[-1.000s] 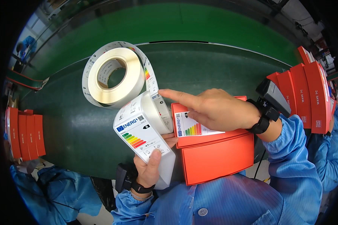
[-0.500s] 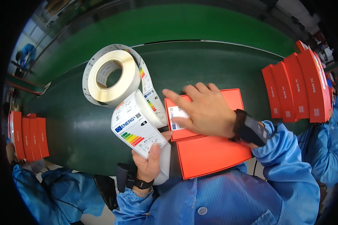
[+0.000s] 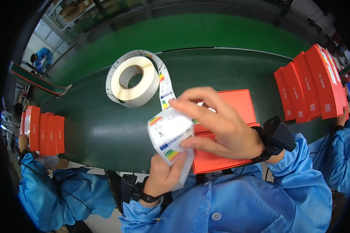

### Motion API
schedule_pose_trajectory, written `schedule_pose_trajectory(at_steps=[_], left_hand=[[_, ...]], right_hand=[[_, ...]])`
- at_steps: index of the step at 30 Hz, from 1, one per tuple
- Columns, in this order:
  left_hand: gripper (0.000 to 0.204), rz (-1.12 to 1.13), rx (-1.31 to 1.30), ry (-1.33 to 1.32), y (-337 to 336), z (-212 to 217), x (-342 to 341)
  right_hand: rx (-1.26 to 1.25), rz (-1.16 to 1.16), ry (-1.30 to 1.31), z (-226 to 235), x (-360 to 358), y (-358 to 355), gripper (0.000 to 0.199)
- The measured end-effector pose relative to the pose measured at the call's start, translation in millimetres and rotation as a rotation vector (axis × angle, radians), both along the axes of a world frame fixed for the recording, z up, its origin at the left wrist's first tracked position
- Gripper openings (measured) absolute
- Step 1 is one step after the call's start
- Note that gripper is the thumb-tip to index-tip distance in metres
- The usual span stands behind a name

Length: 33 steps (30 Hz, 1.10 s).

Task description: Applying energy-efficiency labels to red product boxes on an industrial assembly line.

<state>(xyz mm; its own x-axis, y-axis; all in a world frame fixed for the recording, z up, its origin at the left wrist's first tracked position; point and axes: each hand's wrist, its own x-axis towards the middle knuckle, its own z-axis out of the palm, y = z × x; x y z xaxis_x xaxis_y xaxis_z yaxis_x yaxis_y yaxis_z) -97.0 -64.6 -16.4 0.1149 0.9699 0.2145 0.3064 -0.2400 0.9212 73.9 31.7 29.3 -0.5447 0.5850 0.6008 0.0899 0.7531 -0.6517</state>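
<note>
My left hand [image 3: 164, 174] is closed on the hanging end of a label strip [image 3: 168, 130], white with coloured energy bars and blue marks. The strip loops back to a large cream label roll [image 3: 147, 91] lying farther off on the table. Over the strip's right side, my right hand [image 3: 219, 122] has thumb and forefinger spread apart, the tips close to the strip's edge; contact is hard to make out. Beneath and beside that hand sit two flat red boxes, the farther box [image 3: 239, 103] and the nearer box [image 3: 210, 160]. My right hand hides the farther box's left part.
A dark green table [image 3: 85, 128] runs across, with a bright green strip behind. Leaning red boxes [image 3: 311, 85] stand at the right, and more red boxes [image 3: 46, 134] at the left. Co-workers in blue sleeves [image 3: 66, 190] are on both sides, hands at those boxes.
My right hand has left the label on the farther red box and moved left and nearer to the strip. My left hand still holds the strip, which is now more tilted. The view has shifted slightly.
</note>
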Motion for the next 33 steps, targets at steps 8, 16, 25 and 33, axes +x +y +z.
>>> schedule_pose_trajectory(at_steps=[8, 16, 25, 33], left_hand=[[0.056, -0.258, -0.582, -1.192, -27, 13, -4], [0.046, 0.0, -0.737, -1.272, -21, 44, 8], [0.057, -0.078, -0.707, -1.232, -6, 39, -1], [0.049, 0.203, -0.417, -0.579, 3, 16, -64]], right_hand=[[-0.053, 0.285, -0.005, -16, -1, -26, 0.019], [0.508, -0.014, -0.199, -12, -1, -39, 0.027], [0.352, 0.022, 0.033, -4, 9, -51, 0.013], [-0.721, 0.153, 0.314, 22, 62, -24, 0.021]])
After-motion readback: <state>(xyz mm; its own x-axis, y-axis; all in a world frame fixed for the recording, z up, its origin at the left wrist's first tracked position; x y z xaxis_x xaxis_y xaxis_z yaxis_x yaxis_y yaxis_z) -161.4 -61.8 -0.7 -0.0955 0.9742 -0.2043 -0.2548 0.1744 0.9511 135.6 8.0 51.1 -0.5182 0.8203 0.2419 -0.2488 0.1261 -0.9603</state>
